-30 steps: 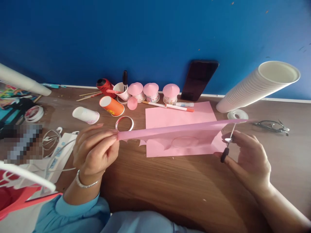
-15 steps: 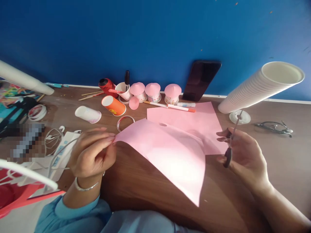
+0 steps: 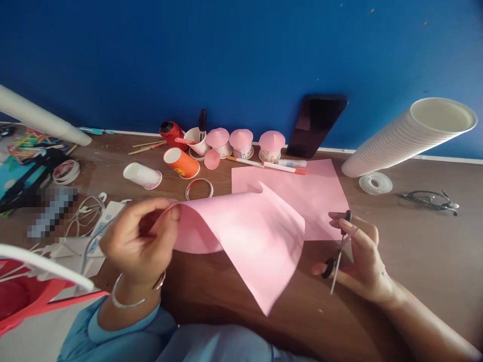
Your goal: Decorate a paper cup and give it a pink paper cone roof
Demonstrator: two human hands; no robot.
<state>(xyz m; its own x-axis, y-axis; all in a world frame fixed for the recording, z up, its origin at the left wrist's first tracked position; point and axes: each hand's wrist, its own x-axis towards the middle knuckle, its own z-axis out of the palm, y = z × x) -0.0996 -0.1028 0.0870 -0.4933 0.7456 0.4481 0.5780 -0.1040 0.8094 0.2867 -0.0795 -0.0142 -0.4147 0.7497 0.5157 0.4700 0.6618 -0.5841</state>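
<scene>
My left hand (image 3: 141,241) pinches the edge of a pink paper sheet (image 3: 249,236), thumb on top; the sheet curls and hangs over the wooden table toward me. My right hand (image 3: 356,259) holds small black-handled scissors (image 3: 337,256), fingers through the loops, blades pointing down toward me, a short way right of the sheet. A second pink sheet (image 3: 302,188) lies flat on the table behind the held one.
Along the blue wall stand three pink-capped paper cups (image 3: 241,143), a cup with a marker (image 3: 196,138), an orange cup (image 3: 181,162), a phone (image 3: 315,125) and pens (image 3: 271,165). A long stack of white cups (image 3: 407,136) lies at right, with a tape roll (image 3: 375,183) and glasses (image 3: 428,198). Cables lie at left.
The sheet was held taut and edge-on between both hands; my right hand let it go and dropped lower, turning the scissors blades down. The sheet now hangs curled from my left hand.
</scene>
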